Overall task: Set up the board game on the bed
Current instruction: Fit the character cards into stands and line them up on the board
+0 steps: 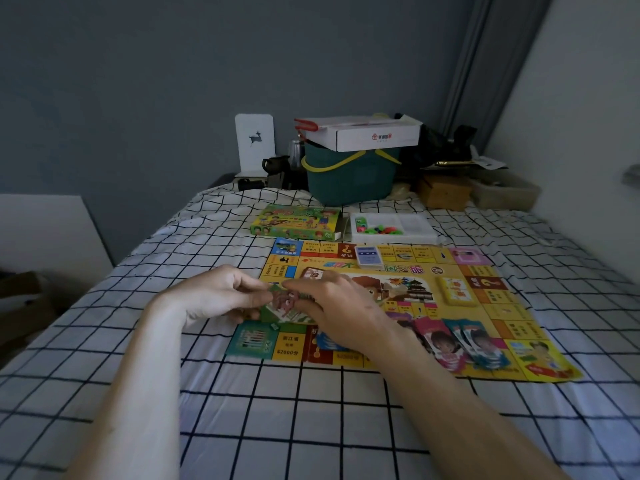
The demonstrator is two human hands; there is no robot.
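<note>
**Item in hand: green card bundle, mid-sorting**

Gripping a small bundle of green printed cards [282, 308] between both hands, left hand [221, 294] pinching the near-left edge, right hand [341, 306] curling over the top from the other side; exact finger placement underneath hidden. Holding the bundle low over the left edge of the yellow game board [502, 317], itself lying flat on the checked bedsheet [311, 410].

Just beyond the grip: a reddish card stack [313, 273] lying on the board. Right of the grip: a yellow deck [455, 290] on the board's middle, pink and teal character cards [460, 342] fanning along the near edge. Farther beyond: a blue deck [369, 256] on the far edge, then, off the board, the green game box [298, 223] and white tray of coloured pieces [391, 226].

Step judged: sorting or squaring cards, board already spread, pieces not yet placed.

Next move, judged: squaring the bundle, setting it down flat without disturbing neighbouring stacks, then reaching well past to the tray.
</note>
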